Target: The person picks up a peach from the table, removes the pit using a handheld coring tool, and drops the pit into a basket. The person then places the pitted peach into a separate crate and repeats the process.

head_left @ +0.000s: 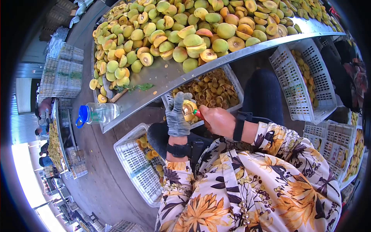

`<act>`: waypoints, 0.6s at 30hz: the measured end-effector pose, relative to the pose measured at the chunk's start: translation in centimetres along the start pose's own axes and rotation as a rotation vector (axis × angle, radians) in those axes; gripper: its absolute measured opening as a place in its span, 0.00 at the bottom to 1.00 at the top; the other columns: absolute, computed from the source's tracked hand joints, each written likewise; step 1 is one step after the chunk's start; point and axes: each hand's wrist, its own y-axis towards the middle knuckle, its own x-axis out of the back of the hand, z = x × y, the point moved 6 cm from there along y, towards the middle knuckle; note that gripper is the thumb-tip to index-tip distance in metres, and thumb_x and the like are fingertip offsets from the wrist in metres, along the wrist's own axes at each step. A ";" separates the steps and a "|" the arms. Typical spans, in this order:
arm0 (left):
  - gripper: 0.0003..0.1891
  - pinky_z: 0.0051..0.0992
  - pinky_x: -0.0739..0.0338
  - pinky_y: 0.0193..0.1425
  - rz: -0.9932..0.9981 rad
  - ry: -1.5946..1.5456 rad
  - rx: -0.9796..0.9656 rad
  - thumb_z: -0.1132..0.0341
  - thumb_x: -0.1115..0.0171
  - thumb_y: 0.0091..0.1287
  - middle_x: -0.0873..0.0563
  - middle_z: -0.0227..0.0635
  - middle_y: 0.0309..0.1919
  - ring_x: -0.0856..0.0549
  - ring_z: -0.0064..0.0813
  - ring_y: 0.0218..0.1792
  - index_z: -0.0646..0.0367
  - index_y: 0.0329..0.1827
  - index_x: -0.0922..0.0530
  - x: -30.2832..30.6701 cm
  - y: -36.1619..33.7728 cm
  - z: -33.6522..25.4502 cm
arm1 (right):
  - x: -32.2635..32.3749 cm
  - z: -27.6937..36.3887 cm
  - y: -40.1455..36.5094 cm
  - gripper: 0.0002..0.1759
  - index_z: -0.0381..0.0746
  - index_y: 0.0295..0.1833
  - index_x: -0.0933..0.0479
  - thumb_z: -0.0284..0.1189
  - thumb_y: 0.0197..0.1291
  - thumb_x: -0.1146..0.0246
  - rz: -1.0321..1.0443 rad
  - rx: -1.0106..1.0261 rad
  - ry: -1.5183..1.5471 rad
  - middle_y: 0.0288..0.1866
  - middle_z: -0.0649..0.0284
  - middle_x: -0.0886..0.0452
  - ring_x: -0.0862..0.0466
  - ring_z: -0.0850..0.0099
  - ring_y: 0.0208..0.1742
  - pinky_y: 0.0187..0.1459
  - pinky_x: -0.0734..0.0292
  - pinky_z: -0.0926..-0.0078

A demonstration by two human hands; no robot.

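Observation:
My left hand (176, 120), in a grey knit glove, is closed around a peach half (189, 109) with its cut face turned to the right. My bare right hand (219, 121) grips a pitting knife (198, 114) by its red and green handle. The knife's thin curved metal end is against the cut face of the peach half. Both hands are in front of my body, over the near edge of a white crate (236, 82) holding hollowed peach pieces and peels. Beyond them, a pile of halved peaches (189, 38) covers much of the metal table (154, 79).
A bottle with a blue cap (101, 113) lies at the table's left corner, near a wooden-handled tool (118, 95). White crates with peach halves stand at my left (133, 170) and right (322, 83). Other people work at a far-left table (58, 143).

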 end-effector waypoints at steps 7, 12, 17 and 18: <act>0.20 0.28 0.20 0.37 -0.046 0.025 0.054 0.52 0.40 0.61 0.17 0.42 0.37 0.18 0.32 0.33 0.61 0.43 0.23 1.5 0.8 0.4 | 0.4 0.0 1.3 0.13 0.34 0.36 0.35 0.23 0.46 0.38 -0.008 0.127 0.015 0.19 0.50 0.25 0.20 0.54 0.24 0.24 0.28 0.64; 0.34 0.29 0.20 0.41 0.071 -0.050 0.284 0.37 0.51 0.60 0.18 0.41 0.38 0.18 0.32 0.36 0.63 0.49 0.26 1.0 1.3 0.2 | 3.3 -0.5 1.7 0.20 0.35 0.44 0.31 0.35 0.52 0.35 -0.298 0.068 0.160 0.22 0.49 0.24 0.21 0.52 0.25 0.26 0.27 0.65; 0.44 0.29 0.23 0.49 0.260 0.176 0.368 0.28 0.62 0.57 0.21 0.44 0.46 0.20 0.34 0.45 0.64 0.54 0.29 0.6 1.8 1.5 | 2.4 0.2 2.6 0.25 0.35 0.43 0.30 0.43 0.50 0.33 -0.035 0.116 0.234 0.25 0.50 0.24 0.21 0.57 0.26 0.30 0.27 0.69; 0.44 0.31 0.25 0.52 0.212 0.142 0.307 0.28 0.62 0.58 0.23 0.44 0.49 0.21 0.34 0.47 0.63 0.58 0.32 -0.2 1.8 0.3 | 2.3 0.1 2.7 0.24 0.34 0.41 0.29 0.43 0.51 0.33 -0.031 0.017 0.323 0.24 0.56 0.24 0.22 0.64 0.25 0.32 0.27 0.71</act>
